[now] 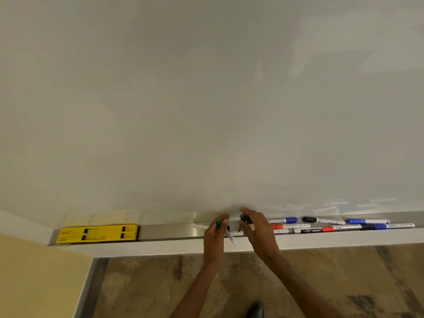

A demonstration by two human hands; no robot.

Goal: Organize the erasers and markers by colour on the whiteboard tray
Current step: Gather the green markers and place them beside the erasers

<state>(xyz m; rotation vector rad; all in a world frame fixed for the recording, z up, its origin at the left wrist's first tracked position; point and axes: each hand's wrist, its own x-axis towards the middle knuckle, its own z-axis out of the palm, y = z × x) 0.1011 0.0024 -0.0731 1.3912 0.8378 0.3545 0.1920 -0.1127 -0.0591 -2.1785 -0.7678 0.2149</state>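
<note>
A metal whiteboard tray runs along the bottom of the board. Two yellow erasers lie end to end at its left end. My left hand is closed on a green-capped marker, cap up and white barrel tilted down to the right. My right hand grips a second green-capped marker above the tray's middle; its barrel is hidden by my fingers. To the right lie mixed markers: blue-capped, black-capped, red-capped, another blue one.
The whiteboard fills the upper view. A white marker barrel lies on the tray just left of my hands. A yellow wall is at lower left, patterned floor below, and a dark shoe at the bottom.
</note>
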